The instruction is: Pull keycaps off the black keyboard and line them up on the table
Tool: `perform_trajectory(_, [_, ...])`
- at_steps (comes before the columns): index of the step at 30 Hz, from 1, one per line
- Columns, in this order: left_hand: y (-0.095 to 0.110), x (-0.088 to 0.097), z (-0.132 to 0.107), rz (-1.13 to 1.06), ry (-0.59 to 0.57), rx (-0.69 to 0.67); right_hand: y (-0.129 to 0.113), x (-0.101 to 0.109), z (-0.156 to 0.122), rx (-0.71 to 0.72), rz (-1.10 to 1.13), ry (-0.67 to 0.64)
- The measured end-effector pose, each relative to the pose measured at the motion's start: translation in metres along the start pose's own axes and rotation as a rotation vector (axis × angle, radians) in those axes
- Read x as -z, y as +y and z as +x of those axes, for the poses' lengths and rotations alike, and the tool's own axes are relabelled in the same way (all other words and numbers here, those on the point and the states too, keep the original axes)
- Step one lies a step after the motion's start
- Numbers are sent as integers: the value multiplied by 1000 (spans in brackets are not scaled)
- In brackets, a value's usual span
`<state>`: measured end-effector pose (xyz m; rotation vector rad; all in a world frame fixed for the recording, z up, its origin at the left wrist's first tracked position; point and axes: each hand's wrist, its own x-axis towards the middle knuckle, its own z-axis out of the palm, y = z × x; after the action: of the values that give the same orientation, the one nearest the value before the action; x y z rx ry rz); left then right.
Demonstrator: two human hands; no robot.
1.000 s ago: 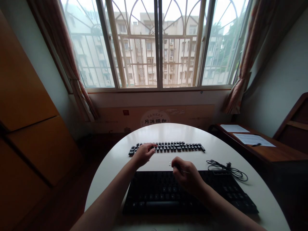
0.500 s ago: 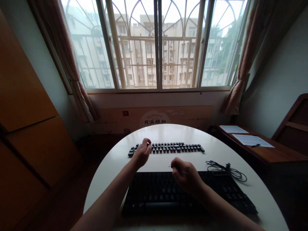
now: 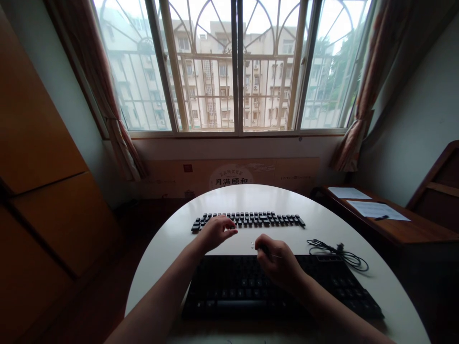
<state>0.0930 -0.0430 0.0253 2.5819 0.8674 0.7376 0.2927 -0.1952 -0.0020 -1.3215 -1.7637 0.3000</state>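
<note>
Here, in the head view, both bare arms reach forward over a round white table (image 3: 322, 224). The left hand (image 3: 214, 231) lies at the near edge of a row of loose black keycaps (image 3: 261, 219) (two lines of them, set across the far half of the table), over the row's left part. Its fingers are loosely bent and point to the right, with the thumb close to the forefinger. Whether a cap sits between them I cannot tell. A few caps show to the left of this hand, and most of them lie to its right.

The right hand (image 3: 281, 263) is curled shut above the far edge of a black keyboard (image 3: 229, 289), which lies nearest the person and spans most of the table's near half. A small bright tool (image 3: 254, 245) sticks out past the fingertips toward the keycaps; it is too small to tell its kind. The two hands are near each other but apart, the left one farther from the person.

To the right of the right hand a black cable (image 3: 339, 252) lies in loose coils on the table, just beside the keyboard's far right corner.

Beyond the table a flat cardboard box (image 3: 229, 179) with printed characters leans against the wall under a barred window (image 3: 236, 71), with a curtain (image 3: 122, 143) at each side. On the right stands a wooden desk (image 3: 394, 229) with papers (image 3: 376, 209) and a pen (image 3: 382, 216) on them. On the left is a wooden cabinet (image 3: 43, 167).
</note>
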Motion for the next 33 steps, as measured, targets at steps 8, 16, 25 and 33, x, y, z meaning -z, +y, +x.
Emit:
perform_trajectory(8, [-9, 3, -2, 50, 22, -13, 1, 1, 1, -14, 0, -10])
perform_trajectory(16, [-22, 10, -3, 240, 79, 37, -3, 3, 0, -23, -17, -3])
perform_trajectory(25, [-30, 4, -5, 327, -77, 66, -1, 2, 0, -9, -15, 3])
perform_trajectory(33, [-32, -2, -5, 353, -122, 85, -4, 4, 0, -2, -13, 2])
